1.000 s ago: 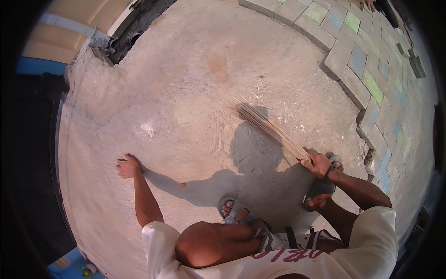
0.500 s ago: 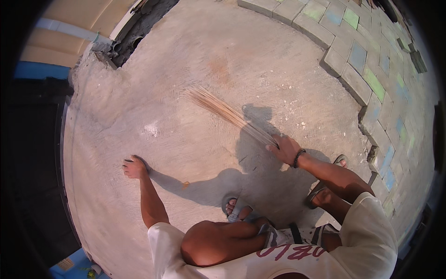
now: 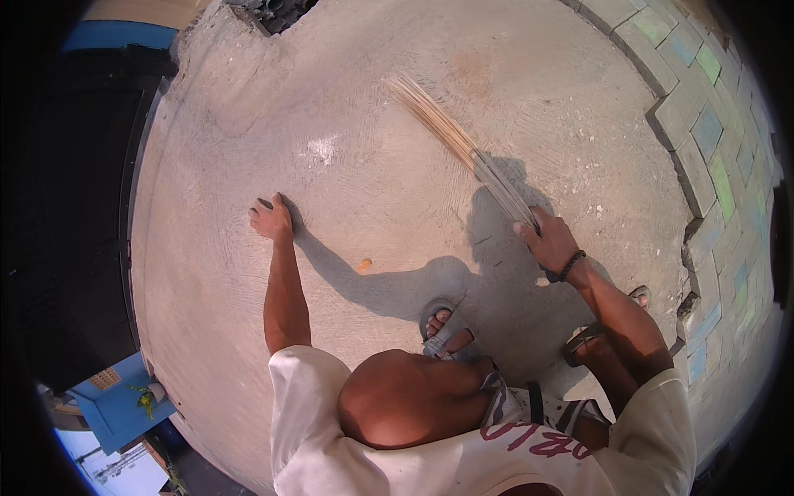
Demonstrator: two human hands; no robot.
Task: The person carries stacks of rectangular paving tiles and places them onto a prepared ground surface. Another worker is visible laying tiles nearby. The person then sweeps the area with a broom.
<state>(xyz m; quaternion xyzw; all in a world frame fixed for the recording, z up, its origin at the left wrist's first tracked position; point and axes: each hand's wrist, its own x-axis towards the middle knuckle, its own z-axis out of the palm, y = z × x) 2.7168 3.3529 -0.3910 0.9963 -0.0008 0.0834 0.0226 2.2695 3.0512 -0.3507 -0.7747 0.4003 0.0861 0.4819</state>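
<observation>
My right hand (image 3: 552, 241) is closed around the near end of a stick broom (image 3: 453, 136), a bundle of thin, pale brown sticks. Its loose tips point away and to the left, low over the concrete or resting on it; which of the two I cannot tell. On the left, my left hand (image 3: 271, 218) is stretched forward close to the ground, away from the broom. Its fingers are loosely bent and apart, with a dark gap between thumb and fingers and nothing visible in them. A small orange-brown bit (image 3: 364, 265) lies on the concrete between my hands.
Rough concrete ground (image 3: 356, 116) spreads around me, with a white powdery patch (image 3: 321, 150). A raised edge of grey, green and blue paving blocks (image 3: 707, 165) runs along the right. A dark doorway (image 3: 74, 207) and a blue ledge (image 3: 124, 405) stand left. My sandalled foot (image 3: 442, 331) is below.
My view has shifted left and nearer, so the ground and broom appear farther right and higher. The right hand keeps its hold on the broom; the left hand stays low over the ground.
</observation>
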